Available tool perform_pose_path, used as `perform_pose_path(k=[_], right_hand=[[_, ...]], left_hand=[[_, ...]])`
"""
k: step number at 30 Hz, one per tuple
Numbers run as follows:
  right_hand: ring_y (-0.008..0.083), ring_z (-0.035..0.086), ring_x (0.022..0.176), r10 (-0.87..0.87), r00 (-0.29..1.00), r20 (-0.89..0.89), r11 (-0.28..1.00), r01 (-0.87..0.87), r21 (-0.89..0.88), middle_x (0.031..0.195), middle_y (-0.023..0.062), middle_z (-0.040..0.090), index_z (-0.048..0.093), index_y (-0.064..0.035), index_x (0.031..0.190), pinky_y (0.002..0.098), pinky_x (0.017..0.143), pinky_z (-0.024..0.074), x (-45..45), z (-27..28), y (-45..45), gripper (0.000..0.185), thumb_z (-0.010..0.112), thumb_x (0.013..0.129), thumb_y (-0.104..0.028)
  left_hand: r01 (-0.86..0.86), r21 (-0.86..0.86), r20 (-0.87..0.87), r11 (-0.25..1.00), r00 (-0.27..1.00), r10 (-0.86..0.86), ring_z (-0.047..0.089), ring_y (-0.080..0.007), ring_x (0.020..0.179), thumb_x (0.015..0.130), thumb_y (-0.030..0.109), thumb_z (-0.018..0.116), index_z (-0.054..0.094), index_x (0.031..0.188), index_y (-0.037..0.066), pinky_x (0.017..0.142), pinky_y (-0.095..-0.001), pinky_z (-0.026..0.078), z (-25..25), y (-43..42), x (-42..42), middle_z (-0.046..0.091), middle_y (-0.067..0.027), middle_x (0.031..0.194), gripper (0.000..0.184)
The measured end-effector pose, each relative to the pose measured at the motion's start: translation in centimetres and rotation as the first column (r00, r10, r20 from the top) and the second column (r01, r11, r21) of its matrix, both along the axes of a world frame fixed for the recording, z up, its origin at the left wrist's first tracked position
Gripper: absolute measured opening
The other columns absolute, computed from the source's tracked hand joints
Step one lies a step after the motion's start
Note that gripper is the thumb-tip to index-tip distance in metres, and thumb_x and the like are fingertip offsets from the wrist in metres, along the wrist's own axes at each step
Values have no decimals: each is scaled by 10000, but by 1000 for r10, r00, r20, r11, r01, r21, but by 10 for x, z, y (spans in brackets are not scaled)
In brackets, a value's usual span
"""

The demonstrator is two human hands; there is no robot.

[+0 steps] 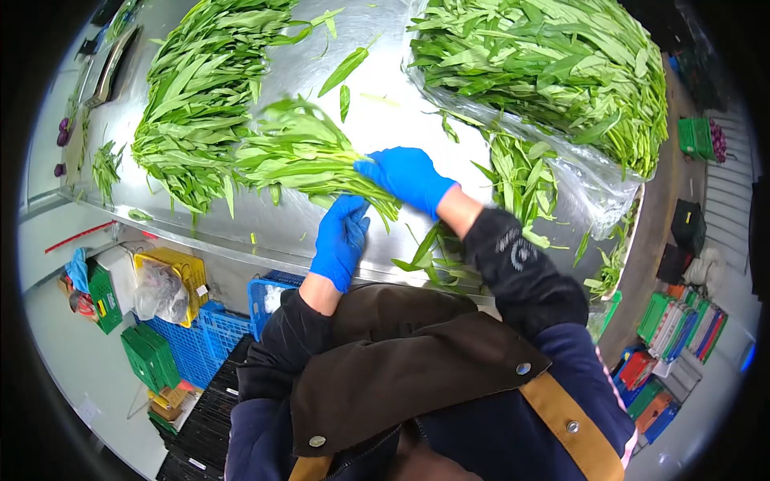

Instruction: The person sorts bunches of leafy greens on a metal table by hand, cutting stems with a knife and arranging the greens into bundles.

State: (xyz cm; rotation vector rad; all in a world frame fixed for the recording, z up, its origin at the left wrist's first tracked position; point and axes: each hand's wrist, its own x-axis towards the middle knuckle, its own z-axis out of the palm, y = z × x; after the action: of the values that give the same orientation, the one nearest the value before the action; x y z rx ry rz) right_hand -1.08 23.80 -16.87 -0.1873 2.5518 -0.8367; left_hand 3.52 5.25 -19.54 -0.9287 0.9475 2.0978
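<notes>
Both my hands wear blue gloves. My right hand (pixel 407 178) is closed on the stems of a bunch of long leafy greens (pixel 301 151) above the metal table (pixel 393 80). Below the stem ends is my left hand (pixel 343 240), its fingers curled near the bunch; whether they grip any stems is hard to see. To the left lies a long pile of the same greens (pixel 200 104), which the bunch's leaf tips meet. A large heap of greens (pixel 545 72) on clear plastic (pixel 597 180) fills the upper right.
Loose leaves (pixel 345 70) are scattered on the table, with more greens (pixel 521 176) beside the plastic. Yellow (pixel 192 276) and blue crates (pixel 265 305) stand below the table's front edge at left. Stacked crates (pixel 674 325) and a green basket (pixel 696 138) are at right.
</notes>
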Motion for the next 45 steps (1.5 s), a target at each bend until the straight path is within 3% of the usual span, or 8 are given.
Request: perform_pose_path(k=[6, 8, 12, 18, 30, 36, 42, 45], right_hand=[[363, 614, 970, -462, 882, 92, 751, 444, -490, 1042, 194, 638, 554, -79, 1197, 417, 820, 482, 61, -7, -39, 492, 507, 914, -478], [353, 608, 988, -501, 865, 30, 731, 442, -520, 1086, 187, 618, 523, -65, 1223, 401, 824, 483, 68, 15, -47, 469, 559, 908, -410], [314, 614, 1001, -598, 778, -195, 673, 355, -649, 1106, 160, 607, 485, -58, 1276, 368, 840, 483, 85, 49, -53, 487, 595, 903, -350], [190, 616, 952, -374, 589, 716, 303, 808, -506, 1052, 128, 659, 552, -19, 1203, 317, 836, 475, 124, -40, -37, 440, 631, 880, -308], [106, 593, 719, -404, 800, 444, 573, 599, -559, 846, 42, 647, 621, -5, 1027, 250, 648, 484, 113, -11, -41, 262, 686, 827, -161], [135, 621, 812, -164, 659, 734, 202, 751, -628, 931, 61, 664, 621, 18, 1091, 261, 735, 498, 111, 2, -41, 310, 665, 835, -152], [153, 627, 774, -294, 786, 544, 469, 614, -635, 924, 108, 659, 585, 13, 1136, 281, 724, 515, 105, 14, -45, 312, 614, 879, -162], [199, 654, 767, -279, 730, 624, 122, 671, -731, 912, 132, 659, 567, 52, 1084, 306, 701, 535, 102, 47, -32, 268, 583, 900, -142]], left_hand=[[9, -53, -70, 999, 997, -12, 592, -193, 1036, 826, 23, 575, 573, 1143, 42, 911, -337, 461, 12, 1, 6, 615, -83, 1155, 317], [-21, -171, -429, 985, 902, -55, 587, -191, 1050, 824, 10, 570, 541, 1205, 5, 925, -318, 457, 38, 3, 11, 605, -86, 1174, 381], [-32, -71, -520, 997, 854, -10, 592, -190, 1026, 788, -23, 597, 520, 1223, -18, 917, -309, 458, 72, -7, 16, 612, -83, 1144, 442], [243, 145, -11, 959, 970, -244, 616, -287, 1002, 831, 133, 542, 495, 1247, -20, 909, -408, 495, 24, -52, 32, 622, -164, 1130, 447], [231, -179, -228, 956, 936, -269, 657, -210, 877, 802, 43, 646, 571, 1159, -27, 788, -330, 537, 28, -28, 49, 655, -124, 1045, 372], [247, -187, -249, 951, 924, -289, 661, -228, 864, 789, 13, 628, 563, 1173, -32, 779, -342, 544, 35, -41, 45, 656, -129, 1034, 391], [269, -318, -315, 909, 874, -369, 659, -206, 856, 786, 17, 630, 568, 1165, -34, 776, -321, 536, 50, -39, 41, 662, -120, 1017, 387], [273, -251, -318, 929, 883, -345, 658, -190, 805, 766, 40, 664, 567, 1162, -27, 743, -307, 535, 82, -47, 30, 666, -108, 951, 413]])
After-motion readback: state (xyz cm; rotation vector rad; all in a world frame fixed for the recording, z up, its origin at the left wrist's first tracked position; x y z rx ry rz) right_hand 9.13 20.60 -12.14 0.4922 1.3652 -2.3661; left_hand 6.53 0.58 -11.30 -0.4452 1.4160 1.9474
